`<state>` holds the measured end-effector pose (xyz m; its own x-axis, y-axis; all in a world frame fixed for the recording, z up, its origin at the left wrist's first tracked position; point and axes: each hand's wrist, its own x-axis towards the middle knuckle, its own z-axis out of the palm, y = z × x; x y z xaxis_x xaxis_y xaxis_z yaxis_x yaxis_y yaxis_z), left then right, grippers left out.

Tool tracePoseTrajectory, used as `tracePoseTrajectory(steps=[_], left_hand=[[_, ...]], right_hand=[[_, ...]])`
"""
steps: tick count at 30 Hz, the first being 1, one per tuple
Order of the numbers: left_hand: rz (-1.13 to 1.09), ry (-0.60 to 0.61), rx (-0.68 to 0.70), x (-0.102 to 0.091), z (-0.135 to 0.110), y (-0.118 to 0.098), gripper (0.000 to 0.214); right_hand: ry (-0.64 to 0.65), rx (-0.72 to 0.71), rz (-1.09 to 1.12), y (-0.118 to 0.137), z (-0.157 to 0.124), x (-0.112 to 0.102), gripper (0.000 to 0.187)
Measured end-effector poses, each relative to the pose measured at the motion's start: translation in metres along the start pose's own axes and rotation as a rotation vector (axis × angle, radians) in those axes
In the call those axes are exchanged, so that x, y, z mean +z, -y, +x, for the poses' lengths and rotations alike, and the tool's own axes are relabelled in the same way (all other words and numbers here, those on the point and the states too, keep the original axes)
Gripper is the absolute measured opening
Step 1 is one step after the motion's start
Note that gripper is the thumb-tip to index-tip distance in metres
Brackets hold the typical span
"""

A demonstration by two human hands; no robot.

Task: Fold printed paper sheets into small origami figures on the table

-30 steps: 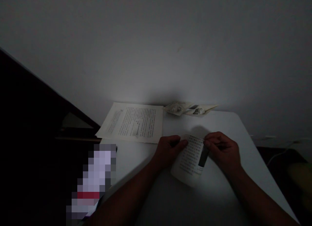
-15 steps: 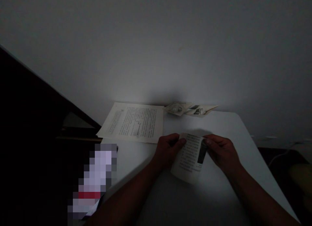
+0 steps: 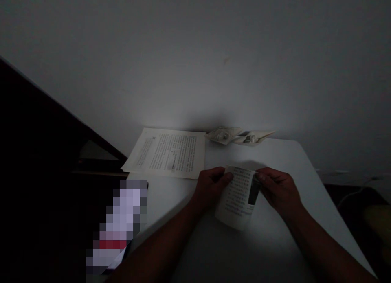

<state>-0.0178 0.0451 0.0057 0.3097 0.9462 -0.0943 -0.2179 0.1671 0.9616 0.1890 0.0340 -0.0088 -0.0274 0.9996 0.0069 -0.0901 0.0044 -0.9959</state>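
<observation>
off-white paper (image 3: 236,197), printed with text and a dark block, is held above the table (image 3: 287,161) in the head view. its upper left edge is pinched by the left hand (image 3: 210,187), thumb on top; its upper right corner is gripped in the fingertips of the right hand (image 3: 279,189). compared with a second ago, its upper edge has been raised slightly, and the right knuckles have been lowered a little. the page (image 3: 168,152) and the two folded pieces (image 3: 222,135) by the wall (image 3: 195,71) have been left unmoved.
</observation>
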Motion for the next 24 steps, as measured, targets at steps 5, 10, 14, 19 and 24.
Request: tracePoseTrajectory(steps=[5,10,14,19,24], left_hand=[[0.014,-0.055,-0.001,0.0001,-0.0004,-0.0012,0.029],[0.015,-0.04,0.01,0.0003,-0.0006,-0.0018,0.03],[0.039,-0.029,0.021,0.0,-0.0002,-0.0019,0.031],[0.057,-0.023,0.041,0.0003,-0.0012,-0.0035,0.029],[0.029,0.007,0.055,0.0006,-0.0021,-0.0046,0.027]], right_hand=[[0.126,0.054,-0.014,0.0029,-0.0002,0.0033,0.024],[0.116,0.064,-0.009,0.0062,-0.0003,0.0066,0.021],[0.09,0.051,-0.009,0.008,-0.0006,0.0075,0.021],[0.027,0.026,0.013,0.0055,-0.001,0.0055,0.018],[0.01,0.018,0.024,0.0011,-0.0013,0.0032,0.016]])
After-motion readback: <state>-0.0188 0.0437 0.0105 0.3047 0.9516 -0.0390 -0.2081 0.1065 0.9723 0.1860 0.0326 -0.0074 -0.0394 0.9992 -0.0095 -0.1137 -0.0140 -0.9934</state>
